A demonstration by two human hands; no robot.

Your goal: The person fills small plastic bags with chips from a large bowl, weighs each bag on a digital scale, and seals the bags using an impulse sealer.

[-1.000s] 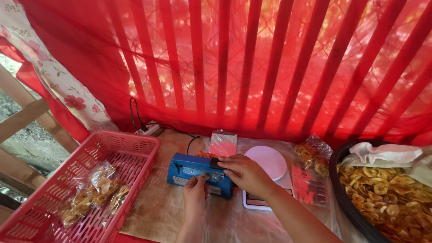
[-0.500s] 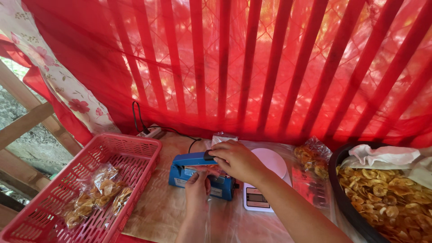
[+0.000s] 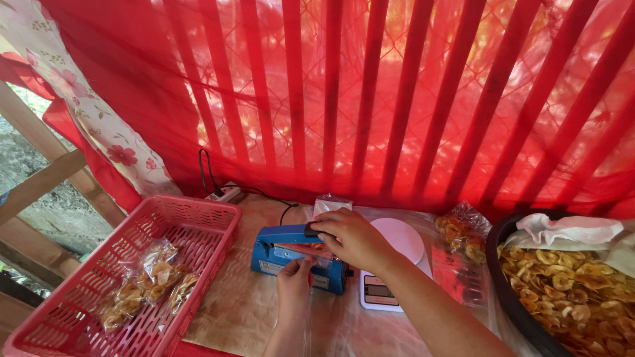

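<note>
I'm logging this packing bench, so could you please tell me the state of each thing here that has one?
Heat sealer: arm partly lowered, a clear bag in it.
Right hand: pressing on the sealer's handle.
Left hand: fingers holding the clear bag at the sealer.
Red basket: holds a few filled bags.
Scale: plate bare.
Black tub: full of chips, uncovered.

Clear chip packets (image 3: 149, 281) at eight o'clock in red basket (image 3: 198, 218); clear chip bag (image 3: 463, 231) at three; grey scale screen (image 3: 378, 291) at five.
</note>
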